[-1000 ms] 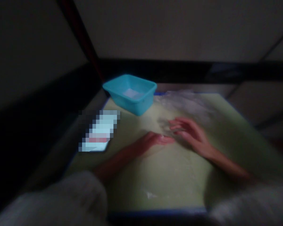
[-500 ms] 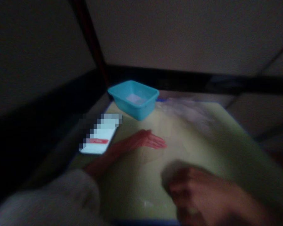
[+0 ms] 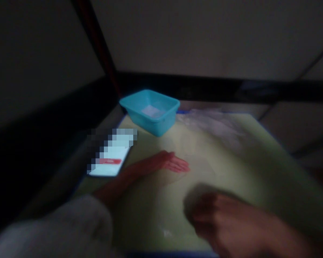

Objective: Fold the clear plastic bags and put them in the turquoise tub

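My left hand [image 3: 176,163] lies low over the pale yellow tabletop [image 3: 145,215], fingers stretched out together and pointing right. Under and beside its fingertips is a faint, thin see-through sheet [image 3: 201,166], probably plastic; its edges are hard to make out. Nearer to me, at the lower right, my right hand [image 3: 218,218] is closed with its fingers curled down. Whatever those fingers may hold is hidden by the hand, and a dark shadow falls just left of it. A small shiny clear scrap [image 3: 167,233] shows near the front edge.
A turquoise plastic basin [image 3: 169,120] stands at the back left with a whitish piece inside. A lit phone [image 3: 111,161] lies left of my left forearm. Crumpled clear plastic [image 3: 218,123] spreads along the back. Walls rise behind and left; the light is dim.
The view has shifted slightly. My right hand's lower fingers have tucked further under, while my left hand stays nearly in place. The basin, phone and crumpled plastic keep their places.
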Available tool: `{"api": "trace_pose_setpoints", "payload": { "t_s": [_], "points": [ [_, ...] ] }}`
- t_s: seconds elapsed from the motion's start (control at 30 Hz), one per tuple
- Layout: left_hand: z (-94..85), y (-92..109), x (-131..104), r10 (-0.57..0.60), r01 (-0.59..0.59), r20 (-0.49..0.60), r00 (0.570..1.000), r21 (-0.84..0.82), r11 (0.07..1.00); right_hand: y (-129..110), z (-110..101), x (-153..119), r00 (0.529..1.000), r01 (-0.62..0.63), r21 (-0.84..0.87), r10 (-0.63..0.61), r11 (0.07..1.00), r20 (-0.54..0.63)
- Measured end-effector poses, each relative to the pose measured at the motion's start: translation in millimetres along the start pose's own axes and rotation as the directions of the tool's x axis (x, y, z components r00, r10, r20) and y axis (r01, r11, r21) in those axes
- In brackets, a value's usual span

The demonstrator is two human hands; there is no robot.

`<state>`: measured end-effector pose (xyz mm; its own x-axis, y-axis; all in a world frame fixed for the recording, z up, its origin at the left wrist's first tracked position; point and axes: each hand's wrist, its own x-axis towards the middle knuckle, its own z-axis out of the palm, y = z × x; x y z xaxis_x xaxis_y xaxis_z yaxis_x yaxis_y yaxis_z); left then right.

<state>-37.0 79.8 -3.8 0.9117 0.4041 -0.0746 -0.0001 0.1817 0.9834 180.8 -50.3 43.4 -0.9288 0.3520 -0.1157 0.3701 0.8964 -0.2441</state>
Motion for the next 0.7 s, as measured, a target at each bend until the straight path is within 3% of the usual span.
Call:
{"api": "trace_pose_setpoints", "payload": {
  "t_s": [0.33,0.53,0.7],
  "points": [
    [-5.4,-6.4,1.5,0.004,-0.004,0.009,1.000,-0.042,0.999,1.1,3.9,-0.6,1.000,0.019,0.016,-0.019,1.000,-0.025],
    [-5.7,-7.6,0.9,-0.028,0.029,-0.021,0.999,0.030,0.999,0.9,-1.5,-2.9,0.994,-0.080,0.125,0.089,0.989,-0.066],
    [-10.8,-13.1,1.4,-0.066,0.064,0.032,0.997,0.058,0.996,2.4,-10.7,-8.5,0.983,-0.136,0.226,0.160,0.965,-0.094]
  ]
}}
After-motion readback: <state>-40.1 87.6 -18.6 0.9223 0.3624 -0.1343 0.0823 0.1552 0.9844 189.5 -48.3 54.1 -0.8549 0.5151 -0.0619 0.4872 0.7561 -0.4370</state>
